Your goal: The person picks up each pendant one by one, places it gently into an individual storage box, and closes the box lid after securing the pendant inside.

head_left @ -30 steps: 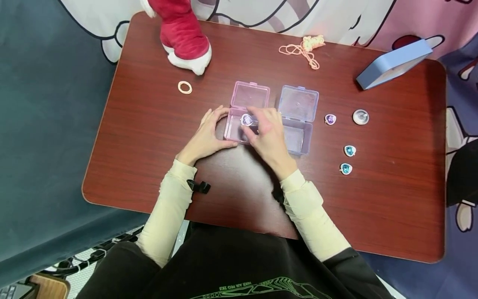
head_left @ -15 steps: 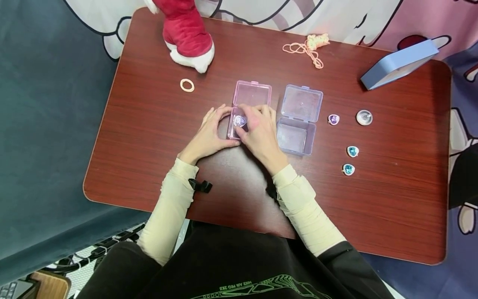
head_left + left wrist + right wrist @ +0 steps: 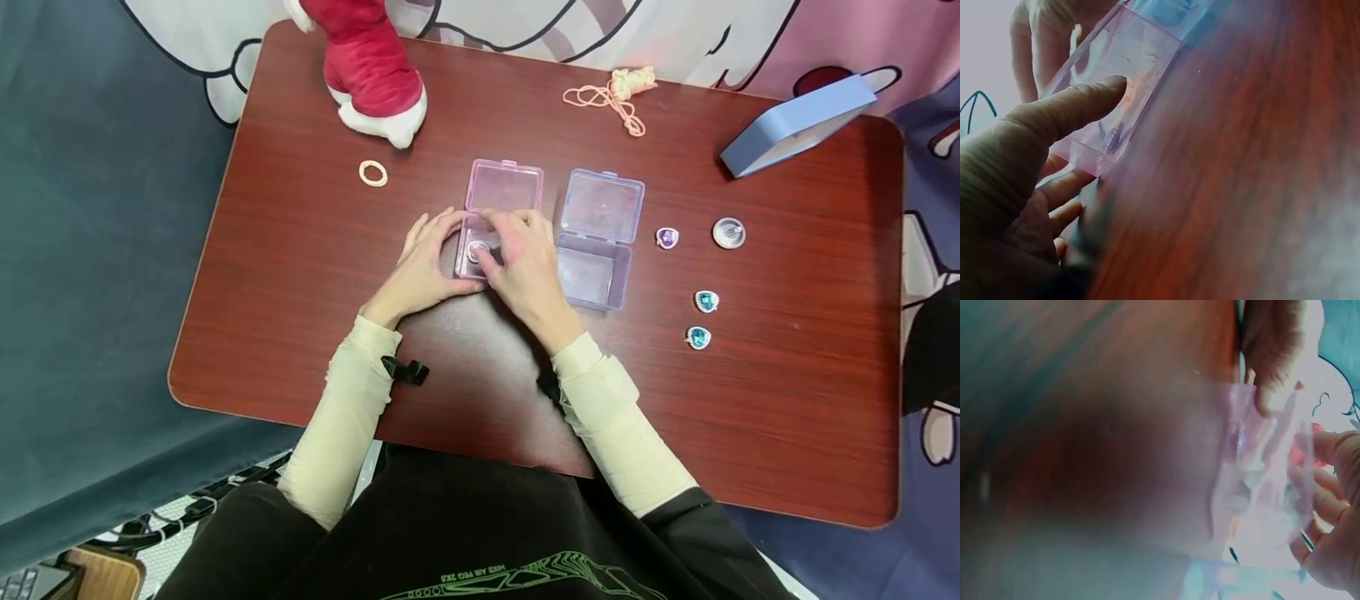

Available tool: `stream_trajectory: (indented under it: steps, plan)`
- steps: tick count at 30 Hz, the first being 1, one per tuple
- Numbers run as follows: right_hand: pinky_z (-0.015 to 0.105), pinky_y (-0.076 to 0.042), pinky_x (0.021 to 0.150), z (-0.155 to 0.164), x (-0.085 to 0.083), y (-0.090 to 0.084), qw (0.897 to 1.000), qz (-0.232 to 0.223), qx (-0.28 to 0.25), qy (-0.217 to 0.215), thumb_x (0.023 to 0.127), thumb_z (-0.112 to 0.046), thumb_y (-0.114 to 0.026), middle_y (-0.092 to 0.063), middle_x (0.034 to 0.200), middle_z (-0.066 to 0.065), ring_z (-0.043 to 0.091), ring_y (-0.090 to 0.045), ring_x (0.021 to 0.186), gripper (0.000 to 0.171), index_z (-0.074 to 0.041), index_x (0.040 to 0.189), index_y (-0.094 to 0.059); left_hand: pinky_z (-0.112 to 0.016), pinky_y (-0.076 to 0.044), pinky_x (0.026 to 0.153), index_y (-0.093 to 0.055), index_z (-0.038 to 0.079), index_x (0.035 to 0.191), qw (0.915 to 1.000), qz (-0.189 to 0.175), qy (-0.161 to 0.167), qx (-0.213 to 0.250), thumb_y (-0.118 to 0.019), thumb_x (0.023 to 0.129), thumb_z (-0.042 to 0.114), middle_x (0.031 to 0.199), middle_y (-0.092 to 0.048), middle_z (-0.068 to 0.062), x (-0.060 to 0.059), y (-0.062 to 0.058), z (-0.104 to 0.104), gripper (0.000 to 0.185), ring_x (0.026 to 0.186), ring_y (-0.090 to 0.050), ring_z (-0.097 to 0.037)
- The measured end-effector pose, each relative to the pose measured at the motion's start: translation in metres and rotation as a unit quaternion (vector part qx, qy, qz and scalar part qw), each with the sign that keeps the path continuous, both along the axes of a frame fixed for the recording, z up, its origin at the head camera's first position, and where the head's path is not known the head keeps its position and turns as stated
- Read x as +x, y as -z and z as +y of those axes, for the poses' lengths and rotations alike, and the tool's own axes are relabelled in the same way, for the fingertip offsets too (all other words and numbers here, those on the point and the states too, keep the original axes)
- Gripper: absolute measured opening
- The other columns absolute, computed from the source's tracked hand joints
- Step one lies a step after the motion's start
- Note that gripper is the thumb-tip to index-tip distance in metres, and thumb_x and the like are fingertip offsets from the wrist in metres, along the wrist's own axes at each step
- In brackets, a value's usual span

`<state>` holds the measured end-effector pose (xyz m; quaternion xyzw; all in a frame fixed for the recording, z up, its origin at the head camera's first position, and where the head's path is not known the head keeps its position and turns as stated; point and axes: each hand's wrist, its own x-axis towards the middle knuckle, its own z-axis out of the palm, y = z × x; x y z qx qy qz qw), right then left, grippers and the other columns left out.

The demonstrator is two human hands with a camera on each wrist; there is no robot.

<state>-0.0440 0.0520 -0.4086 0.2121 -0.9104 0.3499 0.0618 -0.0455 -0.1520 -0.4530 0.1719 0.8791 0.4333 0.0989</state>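
Observation:
A pink clear box [image 3: 504,185] stands with its lid raised near the table's middle. My left hand [image 3: 422,271] holds it from the left, thumb along the near wall and fingers round the far side. Low inside the box lies a small jewelled piece [image 3: 1112,139] with a pale beaded edge. My right hand [image 3: 531,267] reaches over the opening, its thumb overlapping that jewelled piece in the head view. In the right wrist view, the fingers [image 3: 1329,447] are at the opening, apart from the jewelled piece [image 3: 1239,440].
A lilac clear box [image 3: 600,208] stands open on the right. Further right lie a purple heart gem [image 3: 667,238], two teal gems [image 3: 706,301] and a round silvery piece [image 3: 728,233]. Behind are a cream ring [image 3: 372,173], peach cord [image 3: 622,87], blue box [image 3: 798,121] and red plush [image 3: 375,83].
My right hand has moved left and lowered the purple heart-shaped gem into the pink box, where it now shows smaller under the thumb. The left hand has kept its hold on the box.

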Motion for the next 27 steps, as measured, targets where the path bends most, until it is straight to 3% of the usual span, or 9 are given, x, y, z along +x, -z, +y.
stream_trajectory:
  steps: [6,12,18,20,25,27]
  plan:
    - [0.049,-0.051,0.092,0.04,0.01,-0.015,0.993,0.066,-0.091,0.019,0.091,-0.006,-0.08,-0.076,0.105,0.018,0.037,-0.064,0.1,0.036,0.004,0.124,-0.07,-0.033,0.002,0.13,-0.042,0.015,0.159,1.0,0.002,0.0,0.002,-0.096,0.075,0.037,0.157,-0.054,-0.005,0.001,0.002,0.002,0.101,0.159,-0.025,-0.02]
    - [0.026,-0.054,0.089,0.1,0.027,-0.018,0.972,0.084,-0.171,0.138,0.089,0.002,-0.079,-0.077,0.092,0.016,0.029,-0.071,0.088,0.023,0.003,0.112,-0.076,-0.033,0.002,0.13,-0.043,0.017,0.158,0.9999,-0.001,-0.001,0.013,-0.097,0.074,0.035,0.156,-0.056,-0.003,0.0,0.003,0.003,0.101,0.159,-0.025,-0.018]
    - [0.015,-0.047,0.081,0.153,0.045,0.003,0.946,0.064,-0.152,0.279,0.09,0.002,-0.077,-0.077,0.091,0.016,0.006,-0.065,0.084,0.019,0.002,0.108,-0.079,-0.032,0.0,0.13,-0.044,0.017,0.157,0.9999,0.003,-0.003,0.016,-0.097,0.074,0.034,0.155,-0.056,-0.002,0.001,0.004,0.001,0.1,0.159,-0.026,-0.017]
    - [0.015,-0.045,0.079,0.165,0.053,0.008,0.938,0.046,-0.146,0.311,0.09,-0.001,-0.076,-0.078,0.093,0.014,0.008,-0.066,0.086,0.019,-0.001,0.109,-0.08,-0.033,0.0,0.13,-0.045,0.016,0.157,0.9998,0.004,-0.002,0.017,-0.097,0.074,0.034,0.156,-0.056,-0.003,0.001,0.004,0.001,0.1,0.159,-0.026,-0.018]
    - [0.02,-0.044,0.083,0.191,0.066,0.016,0.928,0.021,-0.13,0.349,0.091,-0.01,-0.078,-0.077,0.103,0.016,0.03,-0.067,0.098,0.025,-0.003,0.115,-0.079,-0.033,0.0,0.13,-0.045,0.015,0.156,0.9999,0.007,-0.002,0.014,-0.098,0.074,0.033,0.156,-0.055,-0.004,-0.001,0.005,0.002,0.1,0.159,-0.025,-0.019]
    - [0.018,-0.045,0.083,0.2,0.07,0.02,0.921,0.017,-0.133,0.366,0.09,-0.011,-0.08,-0.076,0.105,0.018,0.029,-0.066,0.098,0.027,-0.004,0.116,-0.079,-0.033,0.0,0.13,-0.044,0.015,0.156,0.9999,0.008,-0.001,0.013,-0.098,0.074,0.032,0.156,-0.055,-0.005,-0.002,0.007,0.002,0.1,0.159,-0.025,-0.019]
